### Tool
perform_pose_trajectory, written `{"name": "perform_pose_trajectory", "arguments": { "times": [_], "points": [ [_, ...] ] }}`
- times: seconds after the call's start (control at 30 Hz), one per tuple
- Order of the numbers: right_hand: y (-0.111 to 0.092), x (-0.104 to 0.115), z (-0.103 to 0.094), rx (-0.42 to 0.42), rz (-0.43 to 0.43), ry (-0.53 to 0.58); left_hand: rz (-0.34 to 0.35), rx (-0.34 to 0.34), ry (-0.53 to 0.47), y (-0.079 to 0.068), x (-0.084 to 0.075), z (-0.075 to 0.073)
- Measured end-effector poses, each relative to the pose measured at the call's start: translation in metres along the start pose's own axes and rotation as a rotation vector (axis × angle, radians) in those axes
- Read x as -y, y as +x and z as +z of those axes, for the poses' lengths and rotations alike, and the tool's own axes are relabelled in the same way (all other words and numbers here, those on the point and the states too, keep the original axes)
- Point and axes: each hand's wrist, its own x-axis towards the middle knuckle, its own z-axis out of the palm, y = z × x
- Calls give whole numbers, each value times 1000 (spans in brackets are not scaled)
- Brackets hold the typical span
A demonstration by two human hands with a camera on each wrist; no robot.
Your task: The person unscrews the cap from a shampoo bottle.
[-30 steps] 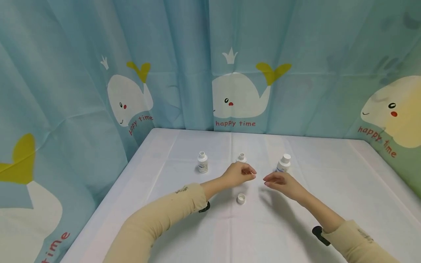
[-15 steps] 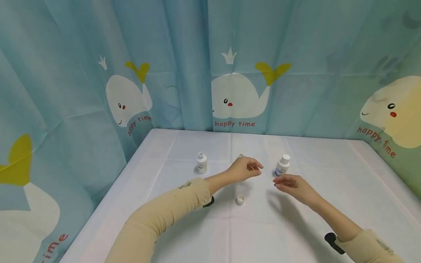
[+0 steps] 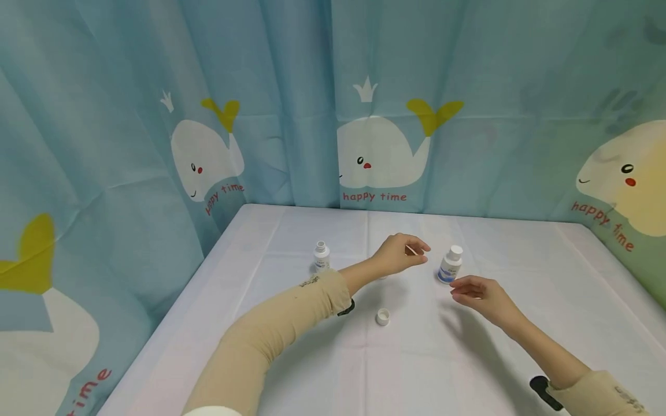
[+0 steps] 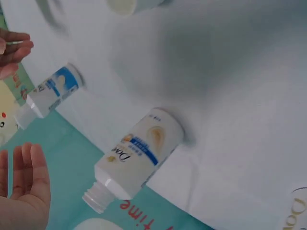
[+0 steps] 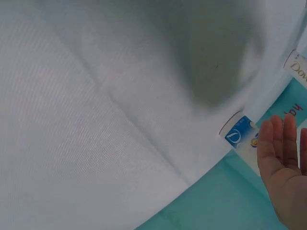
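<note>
My left hand [image 3: 399, 254] hovers over the middle of the table, its fingers relaxed with nothing held. It hides most of the uncapped middle bottle, a white Dove bottle [image 4: 139, 151] standing upright with bare neck threads in the left wrist view. Right of that hand stands a capped white bottle [image 3: 450, 266] with a blue label. Just in front of this bottle my right hand [image 3: 484, 300] is held in the air, fingers loosely extended; its palm [image 5: 283, 167] overlaps the bottle in the right wrist view. Another uncapped bottle [image 3: 322, 256] stands to the left, beyond the left forearm.
A loose white cap [image 3: 383, 316] lies hollow side up nearer the front of the white-covered table [image 3: 432, 370]. Behind the table hangs a blue curtain [image 3: 291, 115] printed with whales. Black wrist straps [image 3: 543, 393] show below both sleeves.
Both hands have moved to the right, and the left also rises slightly over the middle bottle. The right hand has drawn clear of the capped bottle, uncovering its label. The bottles and cap stay put.
</note>
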Motion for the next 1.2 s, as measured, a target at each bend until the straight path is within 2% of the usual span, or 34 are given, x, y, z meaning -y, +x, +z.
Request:
{"name": "perform_pose_trajectory", "arguments": {
  "times": [0.17,0.4,0.8,1.0,1.2],
  "points": [
    [3,-6,-4,-57,7,-52,-1,-34,-3,10,-5,-1],
    [12,-12,-9,-103,81,-95,6,-43,16,22,-11,0],
    [24,-18,-16,-176,151,-186,23,-69,37,39,-19,14],
    [31,-26,-18,-169,176,-126,18,-61,46,45,-17,23],
    [37,-35,-19,-86,181,-30,-4,-42,61,49,-16,33]
  ]
}}
